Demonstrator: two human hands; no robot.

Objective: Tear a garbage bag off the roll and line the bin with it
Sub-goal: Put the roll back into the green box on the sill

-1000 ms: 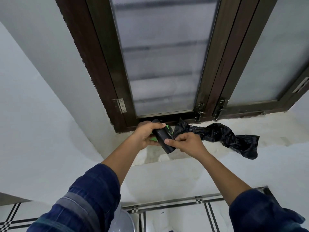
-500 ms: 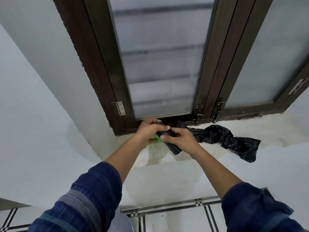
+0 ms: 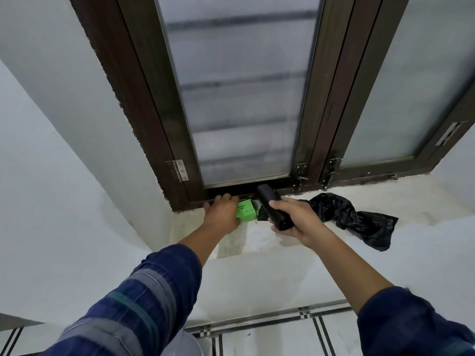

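Observation:
My right hand (image 3: 299, 223) grips a black roll of garbage bags (image 3: 268, 202) and holds it tilted above the white window sill (image 3: 416, 199). My left hand (image 3: 222, 214) lies on the sill against the window frame, its fingers around a bright green paper wrapper (image 3: 246, 214) just left of the roll. A loose, crumpled black garbage bag (image 3: 357, 220) stretches along the sill to the right of my right hand. Whether it still joins the roll is hidden behind my right hand.
A dark brown window frame (image 3: 318, 104) with frosted glass rises behind the sill, with latches at its lower edge. Below is a white wall and tiled floor (image 3: 270, 340). A grey rounded object (image 3: 186, 346) peeks out beside my left sleeve at the bottom edge.
Both hands were together on the roll. Now my right hand alone holds the roll, drawn slightly right, while my left hand stays on the sill with the green wrapper.

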